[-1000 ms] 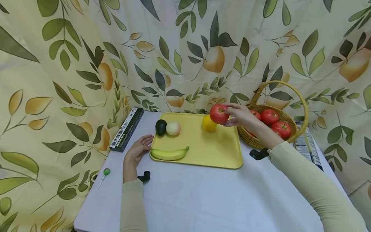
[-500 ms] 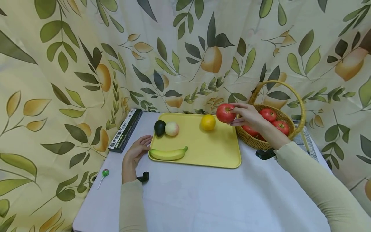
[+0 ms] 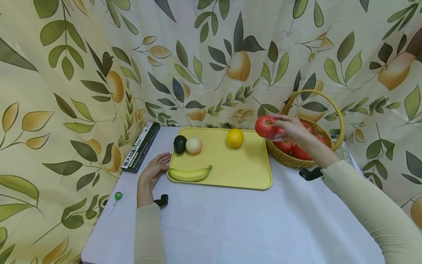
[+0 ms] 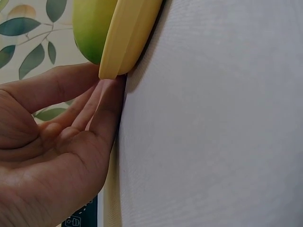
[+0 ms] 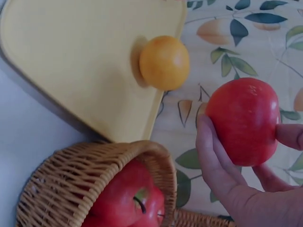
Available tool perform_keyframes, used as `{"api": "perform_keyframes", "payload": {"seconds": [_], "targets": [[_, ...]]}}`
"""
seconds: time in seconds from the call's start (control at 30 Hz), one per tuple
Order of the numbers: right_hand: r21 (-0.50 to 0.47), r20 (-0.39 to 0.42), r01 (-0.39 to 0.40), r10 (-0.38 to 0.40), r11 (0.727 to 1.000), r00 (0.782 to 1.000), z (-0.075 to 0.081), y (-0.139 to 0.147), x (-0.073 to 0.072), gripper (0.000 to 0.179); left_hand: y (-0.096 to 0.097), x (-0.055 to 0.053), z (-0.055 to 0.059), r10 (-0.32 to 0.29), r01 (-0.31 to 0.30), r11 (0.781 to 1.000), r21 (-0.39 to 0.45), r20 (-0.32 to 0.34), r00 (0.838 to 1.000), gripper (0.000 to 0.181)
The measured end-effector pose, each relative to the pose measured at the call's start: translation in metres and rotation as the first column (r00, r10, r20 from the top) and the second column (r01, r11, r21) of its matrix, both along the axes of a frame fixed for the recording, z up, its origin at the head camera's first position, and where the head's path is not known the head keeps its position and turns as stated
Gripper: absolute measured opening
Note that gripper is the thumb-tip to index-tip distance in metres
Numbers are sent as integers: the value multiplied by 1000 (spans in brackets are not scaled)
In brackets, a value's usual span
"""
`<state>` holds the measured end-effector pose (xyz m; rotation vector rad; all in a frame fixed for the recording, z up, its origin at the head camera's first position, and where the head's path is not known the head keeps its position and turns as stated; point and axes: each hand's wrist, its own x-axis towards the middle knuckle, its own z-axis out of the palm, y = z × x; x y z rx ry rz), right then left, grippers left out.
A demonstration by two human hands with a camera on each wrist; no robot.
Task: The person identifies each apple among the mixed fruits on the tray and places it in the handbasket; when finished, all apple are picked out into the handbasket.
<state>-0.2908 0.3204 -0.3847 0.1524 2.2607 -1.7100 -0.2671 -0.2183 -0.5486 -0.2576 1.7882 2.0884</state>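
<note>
In the head view, my right hand holds a red apple between thumb and fingers, at the tray's back right corner and overlapping the wicker basket. The right wrist view shows this apple in the fingers, with more red apples inside the basket. My left hand rests at the left rim of the yellow tray. Its fingers are relaxed, with the tips right at the rim beside the banana. The left wrist view shows the thumb close to the banana's green end.
An orange-yellow round fruit, a pale peach and a dark avocado lie on the tray. A black pasta box and a green lollipop lie to the left. A patterned curtain stands behind the table.
My right hand has moved right with the apple, from above the orange-yellow fruit to the basket's left side. My left hand has stayed at the tray's rim.
</note>
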Motion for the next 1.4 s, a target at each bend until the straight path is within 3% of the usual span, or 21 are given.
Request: {"api": "perform_keyframes", "payload": {"seconds": [0.33, 0.57, 0.7, 1.03, 1.4], "targets": [[80, -14, 36, -35, 996, 999, 2, 22, 6, 67, 1, -1, -3, 17, -17, 1000, -9, 12, 1000, 78], [97, -41, 66, -63, 993, 997, 3, 31, 8, 68, 1, -2, -1, 33, -33, 999, 4, 35, 999, 78], [92, -53, 75, -70, 993, 996, 6, 36, 11, 68, 0, -4, 0, 16, -16, 1000, -3, 16, 1000, 78], [94, -8, 132, -131, 987, 991, 9, 53, 15, 71, 1, 0, -2, 22, -22, 1000, 19, 12, 1000, 79], [104, 24, 173, -177, 979, 984, 4, 80, 15, 71, 2, 0, 4, 22, -22, 1000, 15, 36, 999, 77]]}}
